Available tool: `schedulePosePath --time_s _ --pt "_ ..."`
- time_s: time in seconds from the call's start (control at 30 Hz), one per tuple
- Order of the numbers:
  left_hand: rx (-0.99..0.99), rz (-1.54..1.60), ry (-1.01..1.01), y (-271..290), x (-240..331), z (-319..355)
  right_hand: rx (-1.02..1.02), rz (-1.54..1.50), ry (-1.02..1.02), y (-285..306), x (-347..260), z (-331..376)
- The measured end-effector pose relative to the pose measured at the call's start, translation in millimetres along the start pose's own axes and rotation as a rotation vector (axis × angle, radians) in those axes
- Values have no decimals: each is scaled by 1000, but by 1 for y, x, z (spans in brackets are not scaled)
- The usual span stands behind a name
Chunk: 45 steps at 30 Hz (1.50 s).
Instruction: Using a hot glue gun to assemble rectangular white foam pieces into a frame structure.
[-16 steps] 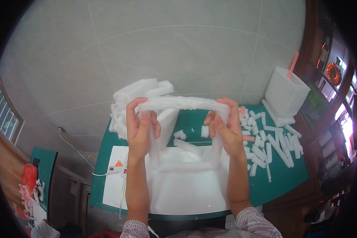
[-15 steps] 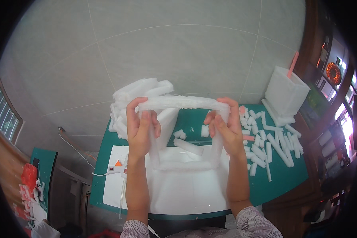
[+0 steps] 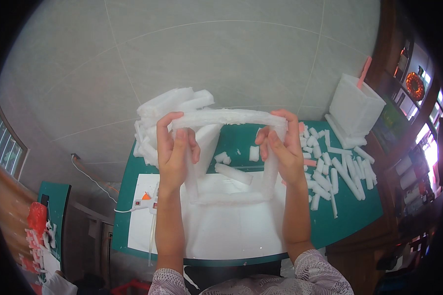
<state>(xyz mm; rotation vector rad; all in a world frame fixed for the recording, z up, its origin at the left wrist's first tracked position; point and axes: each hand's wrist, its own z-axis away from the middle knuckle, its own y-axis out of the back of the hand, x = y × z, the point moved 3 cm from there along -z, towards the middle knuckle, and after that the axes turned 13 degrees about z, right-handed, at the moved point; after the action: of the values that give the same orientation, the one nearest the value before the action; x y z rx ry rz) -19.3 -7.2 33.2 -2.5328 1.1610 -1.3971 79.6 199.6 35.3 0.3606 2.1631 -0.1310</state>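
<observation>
Between both hands I hold up a rectangular frame of white foam strips (image 3: 229,117), its middle open. My left hand (image 3: 174,152) is closed round the upper left corner, thumb on the near side and index finger over the top bar. At the upper right corner my right hand (image 3: 287,150) grips in the same way. The top bar looks ragged along its lower edge. Below the hands, the frame's lower bar appears over a glossy white board (image 3: 231,238); whether it touches cannot be told. A loose foam strip (image 3: 233,173) shows through the opening.
White foam slabs (image 3: 174,103) are piled at the table's far left. Several short foam pieces (image 3: 325,179) lie scattered on the green tabletop (image 3: 349,216) at right. Behind them stands a white foam box (image 3: 355,108) with a pink strip in it. A power strip (image 3: 143,202) sits at left.
The whole scene, hands and frame included, sits slightly higher in the picture. My grip on the foam frame looks the same.
</observation>
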Motion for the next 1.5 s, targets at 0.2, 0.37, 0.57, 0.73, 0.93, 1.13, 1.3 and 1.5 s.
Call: schedulePosePath --time_s 0.2,0.37,0.57,0.73,0.93,1.13,1.3,1.5 --pt "-18 -21 20 3 1 -1 -5 -35 -1 -2 3 -3" --pt "-92 -52 -49 -3 4 0 87 -86 -33 4 3 -5" --pt "-241 -233 84 12 21 4 278 -100 -62 13 -2 -6" --pt "-244 -283 383 15 35 8 453 -181 -5 24 0 -5" --pt "-38 -150 243 28 33 2 347 -172 -57 12 -3 -7" --pt "-5 -137 119 29 33 0 359 -20 -150 36 4 3" --pt "-99 -344 353 42 39 7 124 197 -286 51 3 18" --pt "-405 -889 370 21 39 19 -72 310 -534 85 35 90"
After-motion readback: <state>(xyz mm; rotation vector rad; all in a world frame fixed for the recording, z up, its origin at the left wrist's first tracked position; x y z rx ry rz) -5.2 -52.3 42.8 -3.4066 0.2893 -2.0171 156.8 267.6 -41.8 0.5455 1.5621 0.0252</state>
